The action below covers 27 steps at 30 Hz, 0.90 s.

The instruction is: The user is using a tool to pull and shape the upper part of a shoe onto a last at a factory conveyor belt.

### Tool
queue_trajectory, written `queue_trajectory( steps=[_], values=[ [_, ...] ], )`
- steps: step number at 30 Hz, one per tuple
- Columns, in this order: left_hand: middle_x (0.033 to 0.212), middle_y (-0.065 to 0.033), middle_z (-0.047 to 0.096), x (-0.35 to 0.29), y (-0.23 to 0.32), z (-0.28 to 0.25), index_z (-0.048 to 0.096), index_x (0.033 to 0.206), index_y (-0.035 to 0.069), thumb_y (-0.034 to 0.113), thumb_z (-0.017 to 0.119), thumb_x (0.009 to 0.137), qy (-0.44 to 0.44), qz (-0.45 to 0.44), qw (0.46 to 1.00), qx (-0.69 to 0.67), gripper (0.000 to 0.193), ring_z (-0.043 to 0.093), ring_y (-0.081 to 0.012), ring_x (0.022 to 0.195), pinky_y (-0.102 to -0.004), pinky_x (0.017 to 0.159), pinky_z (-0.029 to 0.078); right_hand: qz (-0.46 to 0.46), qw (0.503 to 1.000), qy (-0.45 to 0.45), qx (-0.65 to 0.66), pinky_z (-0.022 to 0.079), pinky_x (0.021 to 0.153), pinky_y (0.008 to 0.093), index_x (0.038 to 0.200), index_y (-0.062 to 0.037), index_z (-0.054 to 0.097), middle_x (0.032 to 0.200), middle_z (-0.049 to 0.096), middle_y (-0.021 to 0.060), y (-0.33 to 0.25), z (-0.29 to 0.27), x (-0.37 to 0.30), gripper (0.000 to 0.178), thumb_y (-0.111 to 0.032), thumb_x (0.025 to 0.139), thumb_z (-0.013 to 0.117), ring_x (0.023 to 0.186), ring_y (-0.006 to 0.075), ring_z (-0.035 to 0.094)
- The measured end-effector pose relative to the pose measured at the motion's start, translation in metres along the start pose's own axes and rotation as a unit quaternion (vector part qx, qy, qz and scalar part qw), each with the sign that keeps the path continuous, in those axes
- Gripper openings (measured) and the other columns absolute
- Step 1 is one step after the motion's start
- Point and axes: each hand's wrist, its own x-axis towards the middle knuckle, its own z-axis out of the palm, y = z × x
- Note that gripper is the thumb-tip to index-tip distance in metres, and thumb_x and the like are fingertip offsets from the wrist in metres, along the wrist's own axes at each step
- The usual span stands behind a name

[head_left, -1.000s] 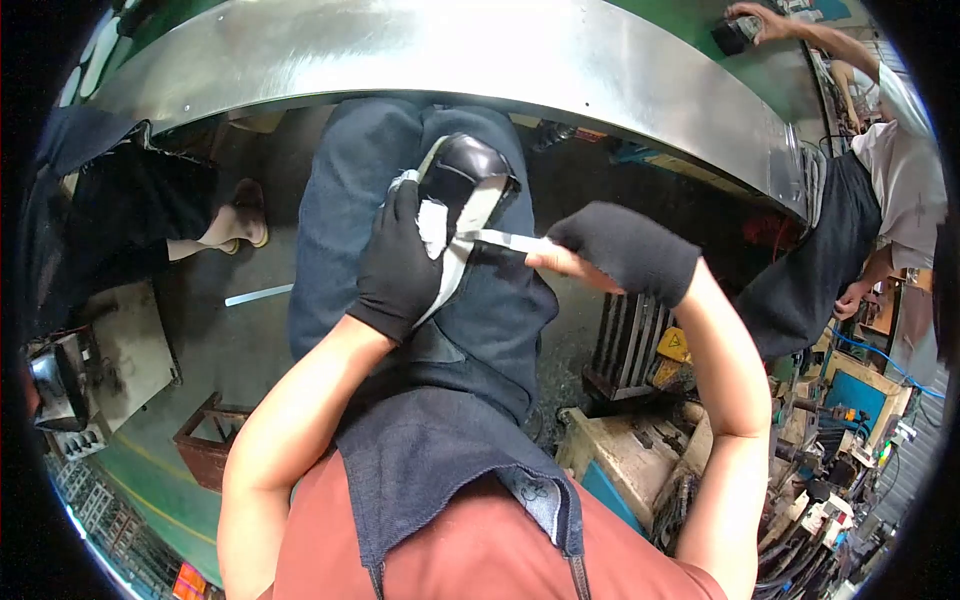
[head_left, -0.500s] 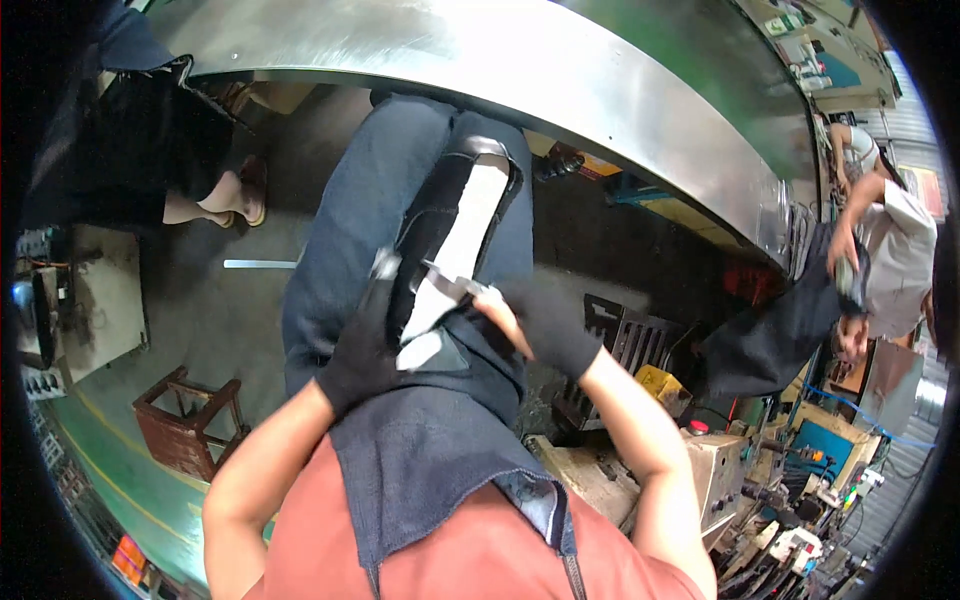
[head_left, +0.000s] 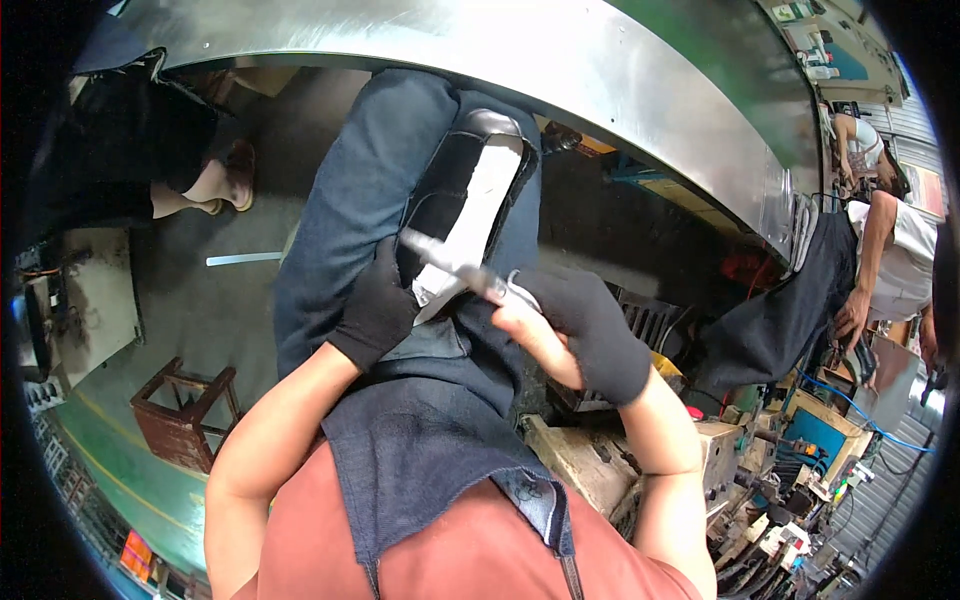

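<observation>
A black shoe upper [head_left: 437, 210] lies lengthwise on my lap, its long white insole-like bottom [head_left: 480, 205] facing up. The shiny dark end points toward the metal bench. My left hand [head_left: 380, 310], in a dark fingerless-looking glove, grips the near left side of the shoe. In my gloved right hand [head_left: 580, 330] is a slim metal hand tool [head_left: 455, 262], blurred by motion, so its exact kind does not show. It slants across the near part of the white bottom, its far tip close to my left fingers. Whether it touches the shoe I cannot tell.
A steel-edged bench [head_left: 450, 35] runs across the front. At left are a brown stool [head_left: 180, 415] and a person's feet [head_left: 225, 185]. On the right stand a grated metal rack [head_left: 640, 315], machinery [head_left: 760, 540] and another person [head_left: 890, 260] handling a dark item.
My right hand has come slightly nearer and to the right, the tool now slanting over the shoe. My left hand has shifted up along the shoe's side, and its raised fingers have come down.
</observation>
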Motion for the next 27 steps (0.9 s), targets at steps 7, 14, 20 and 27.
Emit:
queue_trajectory(
  steps=[7,14,20,27],
  values=[
    [0.104,-0.0238,0.064,-0.004,0.012,-0.004,0.044,0.123,-0.002,0.039,0.082,0.076,0.002,-0.049,0.999,0.011,0.073,0.067,-0.0353,0.095,-0.0411,0.082,0.053,0.096,0.964,-0.064,-0.242,0.043,0.058,0.0447,0.079,-0.0028,0.061,0.074,0.056,0.0227,0.028,-0.006,0.012,0.033,-0.032,0.095,0.059,0.065,0.0412,0.057],
    [0.121,-0.019,0.057,-0.003,0.011,-0.01,0.041,0.131,-0.001,0.037,0.089,0.067,-0.061,-0.077,0.992,-0.073,0.089,0.059,-0.0286,0.113,-0.0387,0.093,0.048,0.105,0.988,-0.019,-0.112,0.044,0.059,0.0415,0.084,-0.0039,0.063,0.074,0.058,0.0198,0.057,0.012,0.005,0.028,-0.031,0.093,0.062,0.067,0.0381,0.058],
    [0.127,-0.0214,0.054,-0.005,0.001,-0.011,0.038,0.137,0.0,0.038,0.088,0.067,-0.092,-0.083,0.987,-0.099,0.094,0.056,-0.0306,0.117,-0.0386,0.098,0.045,0.226,0.974,-0.005,0.004,0.047,0.06,0.0417,0.09,-0.0044,0.064,0.074,0.06,0.0162,0.067,0.042,-0.006,0.027,-0.031,0.093,0.063,0.066,0.0351,0.061],
    [0.115,-0.0245,0.061,-0.015,-0.001,-0.016,0.033,0.139,-0.002,0.041,0.081,0.074,-0.085,-0.064,0.994,0.012,0.092,0.063,-0.0384,0.104,-0.0429,0.093,0.05,-0.15,0.98,-0.054,-0.119,0.051,0.061,0.045,0.08,-0.0029,0.061,0.072,0.061,0.0159,0.03,0.066,-0.015,0.047,-0.049,0.092,0.059,0.068,0.0358,0.065]
  ],
)
